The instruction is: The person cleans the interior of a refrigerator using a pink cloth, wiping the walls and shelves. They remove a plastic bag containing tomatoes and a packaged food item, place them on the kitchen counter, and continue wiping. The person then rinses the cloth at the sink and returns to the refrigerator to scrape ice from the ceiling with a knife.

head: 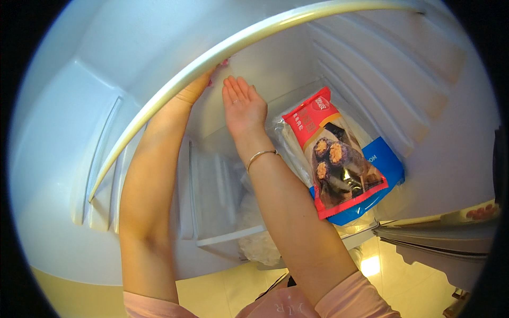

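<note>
My left hand [199, 88] reaches under the pale front edge of a fridge shelf [159, 104], which hides most of its fingers. Small pink-red bits of something [224, 62] show beside those fingers; whether the hand grips it is hidden. With its palm up and fingers stretched out, my right hand [245, 111] is bare of any object, inside the compartment. Right of that forearm lies a red plastic food packet [338, 155] printed with dark rice rolls. It rests on a blue package [385, 163] and clear plastic wrapping [288, 137].
A clear drawer or bin [216, 190] stands below my arms, with a whitish bagged item [258, 248] near its front. Ribbed walls [381, 67] line the right side of the fridge. The open door [437, 238] is at lower right, above a tiled floor [214, 294].
</note>
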The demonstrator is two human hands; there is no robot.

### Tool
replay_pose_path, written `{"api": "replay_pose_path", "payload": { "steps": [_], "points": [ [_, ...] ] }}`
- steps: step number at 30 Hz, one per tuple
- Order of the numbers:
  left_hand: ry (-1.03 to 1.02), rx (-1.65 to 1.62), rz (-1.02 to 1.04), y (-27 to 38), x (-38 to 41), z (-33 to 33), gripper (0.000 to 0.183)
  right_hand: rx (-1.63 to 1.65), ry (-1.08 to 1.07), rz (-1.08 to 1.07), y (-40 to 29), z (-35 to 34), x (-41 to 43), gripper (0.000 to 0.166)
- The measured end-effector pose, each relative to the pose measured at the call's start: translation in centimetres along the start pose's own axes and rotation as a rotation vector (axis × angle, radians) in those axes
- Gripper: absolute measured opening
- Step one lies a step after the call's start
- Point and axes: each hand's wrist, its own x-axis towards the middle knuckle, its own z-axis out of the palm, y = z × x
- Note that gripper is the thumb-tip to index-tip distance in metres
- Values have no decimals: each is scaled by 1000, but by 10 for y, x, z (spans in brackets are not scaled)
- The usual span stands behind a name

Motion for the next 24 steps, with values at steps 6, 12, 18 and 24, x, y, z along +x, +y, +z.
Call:
{"api": "replay_pose_path", "payload": {
  "steps": [6, 12, 18, 24],
  "points": [
    [25, 264, 258, 18, -7, 5, 23, 13, 39, 4, 4, 2, 2, 47],
    [-186, 122, 73, 21, 13, -3, 24, -1, 53, -5, 8, -1, 2, 46],
    [-238, 442, 45, 60, 31, -19, 24, 14, 87, -39, 5, 6, 4, 42],
    [-302, 448, 131, 59, 49, -18, 23, -33, 74, -70, -4, 14, 7, 41]
  ]
}}
